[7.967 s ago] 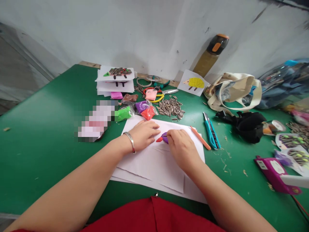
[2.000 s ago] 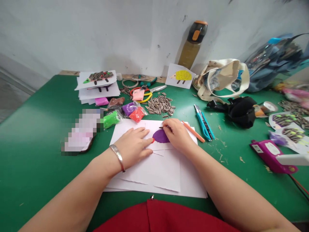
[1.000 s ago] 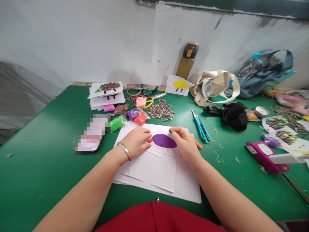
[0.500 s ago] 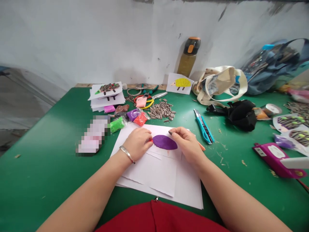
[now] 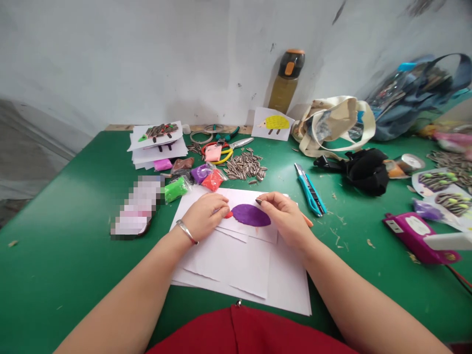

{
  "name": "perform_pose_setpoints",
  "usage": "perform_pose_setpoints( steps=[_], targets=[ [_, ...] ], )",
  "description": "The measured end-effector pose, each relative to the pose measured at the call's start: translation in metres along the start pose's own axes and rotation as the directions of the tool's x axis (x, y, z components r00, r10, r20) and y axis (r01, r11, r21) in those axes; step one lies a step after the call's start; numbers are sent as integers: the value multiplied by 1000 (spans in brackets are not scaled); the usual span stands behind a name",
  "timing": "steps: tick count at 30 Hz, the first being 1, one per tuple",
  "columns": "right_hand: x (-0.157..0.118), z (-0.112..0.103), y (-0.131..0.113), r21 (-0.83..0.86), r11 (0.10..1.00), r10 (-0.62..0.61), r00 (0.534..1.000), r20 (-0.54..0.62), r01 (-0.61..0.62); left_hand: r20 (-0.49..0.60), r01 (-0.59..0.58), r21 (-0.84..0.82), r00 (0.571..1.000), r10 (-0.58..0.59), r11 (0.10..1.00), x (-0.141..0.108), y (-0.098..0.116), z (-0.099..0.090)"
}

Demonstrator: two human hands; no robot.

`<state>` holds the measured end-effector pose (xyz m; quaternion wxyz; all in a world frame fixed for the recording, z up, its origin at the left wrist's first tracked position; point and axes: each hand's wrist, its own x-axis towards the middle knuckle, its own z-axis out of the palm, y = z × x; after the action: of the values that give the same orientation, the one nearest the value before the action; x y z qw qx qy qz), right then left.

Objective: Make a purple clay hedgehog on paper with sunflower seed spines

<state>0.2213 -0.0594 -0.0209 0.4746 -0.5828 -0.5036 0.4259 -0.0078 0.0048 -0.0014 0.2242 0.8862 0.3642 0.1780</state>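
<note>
A purple clay oval (image 5: 251,215) lies flat on white paper (image 5: 236,260), with a small red piece (image 5: 229,215) at its left tip. Between the thumb and forefinger of my right hand (image 5: 285,216) is a dark sunflower seed (image 5: 258,201), held just above the oval's upper right edge. My left hand (image 5: 207,216) rests on the paper to the left of the red piece, its fingers curled together; whatever they may hold is hidden. Behind the paper is a pile of striped seeds (image 5: 245,164).
Bagged clay (image 5: 176,189), scissors (image 5: 241,143) and a phone-like blurred item (image 5: 138,206) lie at the left and back. A blue cutter (image 5: 309,191), black pouch (image 5: 367,172), cloth bag (image 5: 335,123) and magenta device (image 5: 416,236) stand to the right. A bottle (image 5: 285,81) leans on the wall.
My left hand has moved slightly left, showing more of the red piece. My right hand keeps the seed near the oval's edge. The whole view has shifted a little.
</note>
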Motion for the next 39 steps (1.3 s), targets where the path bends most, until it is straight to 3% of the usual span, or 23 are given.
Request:
perform_pose_setpoints(
  steps=[12, 23, 39],
  targets=[
    [0, 0, 3, -30, 1000, 5, 1000, 5, -5, 34, 31, -81, 999, -28, 996, -3, -10, -6],
    [0, 2, 4, -30, 1000, 1, 1000, 6, -1, 62, -91, 92, 994, 85, 992, -4, 3, -1],
    [-2, 5, 2, -10, 1000, 18, 1000, -8, -18, 75, -46, 199, 997, 32, 979, -5, 13, 3]
  ],
)
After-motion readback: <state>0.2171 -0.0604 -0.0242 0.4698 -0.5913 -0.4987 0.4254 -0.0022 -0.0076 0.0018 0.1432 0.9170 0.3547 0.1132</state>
